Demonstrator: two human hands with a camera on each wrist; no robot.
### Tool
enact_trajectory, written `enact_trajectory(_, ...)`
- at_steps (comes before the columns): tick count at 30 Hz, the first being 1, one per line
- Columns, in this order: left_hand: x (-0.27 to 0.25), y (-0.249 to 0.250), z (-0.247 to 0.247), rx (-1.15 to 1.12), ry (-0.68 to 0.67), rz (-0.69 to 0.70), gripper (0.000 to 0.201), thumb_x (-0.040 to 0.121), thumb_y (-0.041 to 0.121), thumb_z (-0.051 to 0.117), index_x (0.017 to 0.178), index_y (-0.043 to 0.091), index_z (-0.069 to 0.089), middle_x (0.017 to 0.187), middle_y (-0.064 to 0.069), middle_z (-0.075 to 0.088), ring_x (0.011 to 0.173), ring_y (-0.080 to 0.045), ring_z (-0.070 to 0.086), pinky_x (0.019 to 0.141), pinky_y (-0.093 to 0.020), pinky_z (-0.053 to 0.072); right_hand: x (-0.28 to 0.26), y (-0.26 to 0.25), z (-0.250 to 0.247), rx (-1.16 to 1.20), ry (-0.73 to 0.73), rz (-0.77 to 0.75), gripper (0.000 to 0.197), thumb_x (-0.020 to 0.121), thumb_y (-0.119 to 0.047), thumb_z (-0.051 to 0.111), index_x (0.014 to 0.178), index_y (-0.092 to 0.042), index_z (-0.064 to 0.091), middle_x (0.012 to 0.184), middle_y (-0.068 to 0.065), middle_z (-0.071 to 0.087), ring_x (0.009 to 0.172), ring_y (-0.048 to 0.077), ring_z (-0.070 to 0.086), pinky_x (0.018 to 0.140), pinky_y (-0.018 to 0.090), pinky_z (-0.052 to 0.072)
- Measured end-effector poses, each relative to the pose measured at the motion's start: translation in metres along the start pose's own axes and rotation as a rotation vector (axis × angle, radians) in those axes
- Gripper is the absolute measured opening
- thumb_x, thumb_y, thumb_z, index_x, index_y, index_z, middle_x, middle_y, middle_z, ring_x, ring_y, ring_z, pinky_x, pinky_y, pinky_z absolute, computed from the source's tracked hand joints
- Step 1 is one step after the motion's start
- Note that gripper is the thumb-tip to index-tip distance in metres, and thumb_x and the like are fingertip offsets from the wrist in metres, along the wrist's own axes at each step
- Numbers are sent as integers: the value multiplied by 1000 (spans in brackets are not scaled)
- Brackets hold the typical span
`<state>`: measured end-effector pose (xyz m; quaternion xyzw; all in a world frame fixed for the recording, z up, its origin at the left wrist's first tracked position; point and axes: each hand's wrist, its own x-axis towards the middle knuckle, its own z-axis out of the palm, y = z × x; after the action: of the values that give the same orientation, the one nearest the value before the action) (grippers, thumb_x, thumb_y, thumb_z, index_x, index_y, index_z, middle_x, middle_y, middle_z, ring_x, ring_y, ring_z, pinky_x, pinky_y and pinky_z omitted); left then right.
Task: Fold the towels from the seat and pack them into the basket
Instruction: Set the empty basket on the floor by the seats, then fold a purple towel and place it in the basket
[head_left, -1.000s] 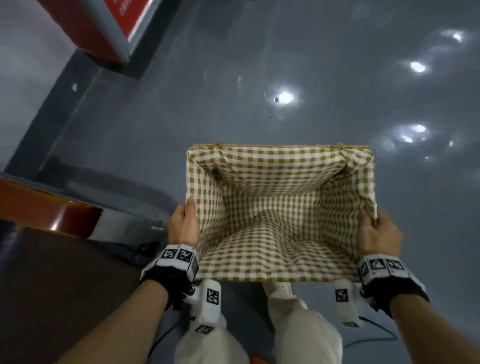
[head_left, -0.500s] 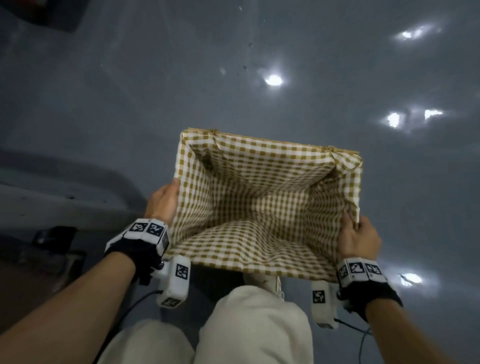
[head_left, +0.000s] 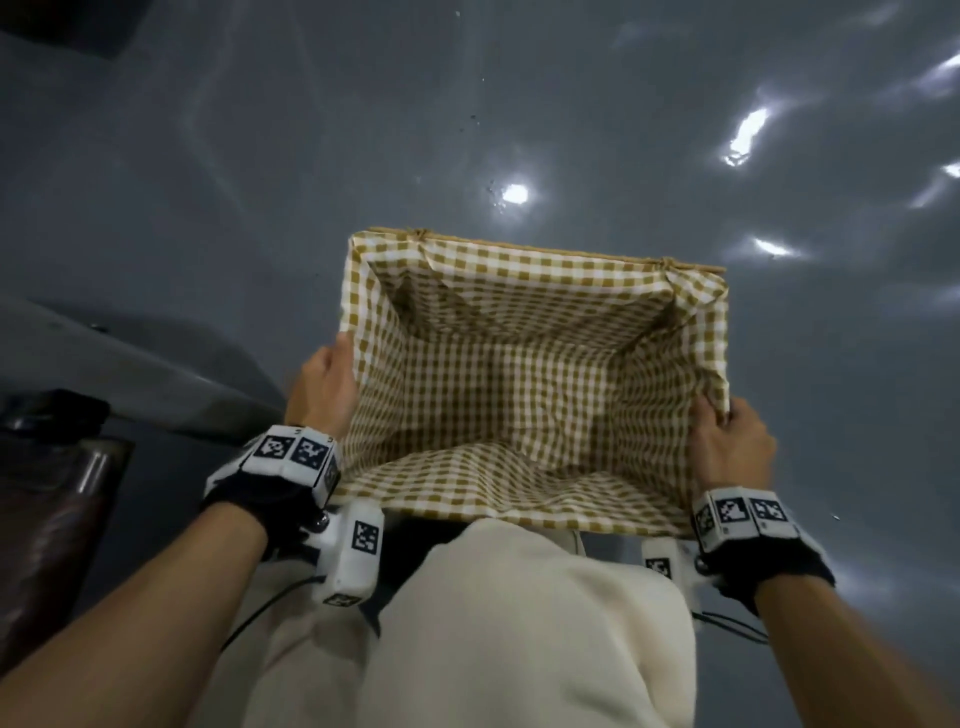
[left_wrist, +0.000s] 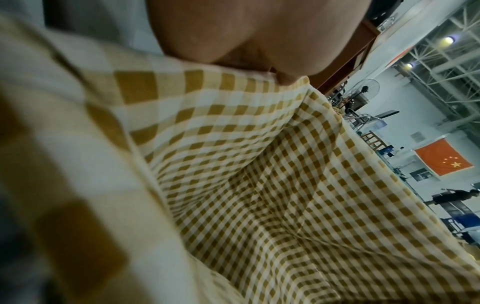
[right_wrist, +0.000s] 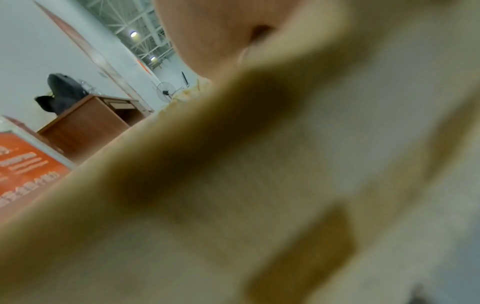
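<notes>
Both hands grip the basket (head_left: 540, 260) by its checked rim: left hand (head_left: 324, 389) on the left edge, right hand (head_left: 730, 447) curled over the right, apparently pinching cloth. It hangs above the grey floor (head_left: 260, 182), before cream trousers (head_left: 519, 623).
</notes>
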<state>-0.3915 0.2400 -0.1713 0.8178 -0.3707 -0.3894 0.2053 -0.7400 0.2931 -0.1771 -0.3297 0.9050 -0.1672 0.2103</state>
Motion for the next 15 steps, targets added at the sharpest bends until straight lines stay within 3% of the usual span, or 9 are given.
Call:
enact_trajectory(3, 4, 6, 5, 69, 4, 26, 43, 99, 45, 23, 94, 12, 50, 96, -8, 48, 75, -20, 43, 74, -31, 28, 4, -3, 1, -60, -42, -5, 36, 98, -36, 41, 109, -4, 56, 109, 22, 61, 101, 41, 54, 76, 39, 38)
enact_trajectory(5, 7, 12, 5, 120, -19, 15, 47, 99, 42, 23, 107, 7, 54, 108, -14, 53, 85, -26, 46, 76, -32, 29, 7, -9, -1, -108, -80, -22, 36, 98, -32, 42, 111, -1, 53, 113, 24, 58, 103, 42, 54, 78, 39, 39)
enact_trajectory(7, 1, 15, -5, 155, -50, 14, 44, 100, 37, 28, 115, 4, 54, 119, -18, 56, 92, -30, 49, 78, -33, 34, 2, -20, -8, -181, -74, -61, 35, 95, -25, 46, 115, 4, 51, 121, 26, 51, 108, 42, 50, 86, 44, 41)
enact_trajectory(9, -13, 16, -25, 132, -79, 56, 32, 98, 29, 38, 116, 8, 55, 117, -16, 58, 97, -31, 53, 82, -35, 39, -15, -39, -20, -256, -44, -132, 41, 91, -20, 52, 123, 5, 47, 129, 28, 42, 117, 44, 42, 96, 49, 37)
enact_trajectory(12, -53, 22, -76, 5, -171, 142, 20, 94, 20, 47, 107, 14, 61, 110, -7, 62, 101, -25, 57, 85, -29, 40, -60, -88, -40, -299, -104, -347, 38, 88, -18, 57, 121, 2, 53, 129, 27, 45, 118, 43, 42, 99, 48, 38)
enact_trajectory(15, -101, 28, -149, -148, -223, 189, 16, 92, 16, 53, 100, 15, 67, 104, -5, 69, 99, -21, 63, 85, -26, 46, -128, -156, -58, -309, -278, -661, 26, 88, -13, 58, 111, -1, 62, 118, 22, 56, 110, 36, 51, 93, 39, 40)
